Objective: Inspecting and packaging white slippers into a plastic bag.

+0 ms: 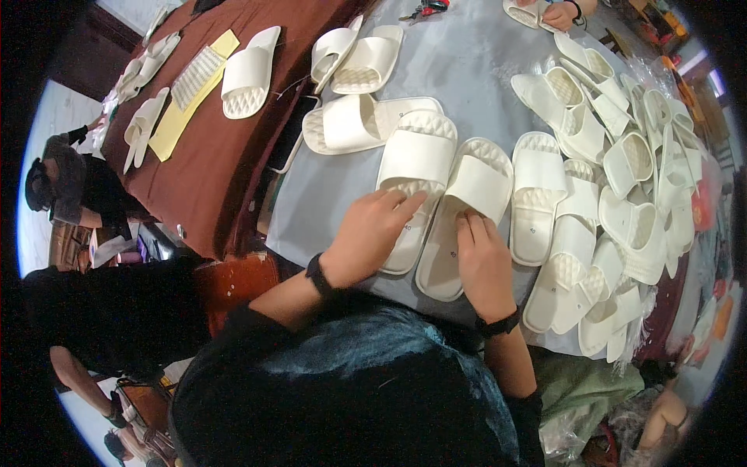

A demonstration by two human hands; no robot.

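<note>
Two white slide slippers with quilted footbeds lie side by side in front of me, toes pointing away. My left hand (pixel 376 232) rests over the left slipper (pixel 418 140), its fingers apart and the index reaching toward the rear edge of the strap. On the right slipper (pixel 480 187), my right hand (pixel 484 261) lies with fingers stretched out, tips at the strap's opening. Both thumbs are mostly hidden. A third slipper (pixel 537 194) lies just right of this pair. Beyond the left one, another slipper (pixel 348 124) lies sideways.
A heap of white slippers (pixel 630 156) covers the table's right side. More slippers (pixel 368 61) lie at the far left of the grey cover (pixel 459 78). A brown-covered table (pixel 204 167) holds a yellow sheet (pixel 173 128). Red-handled pliers (pixel 429 8) and another person's hand (pixel 559 15) are at the far edge.
</note>
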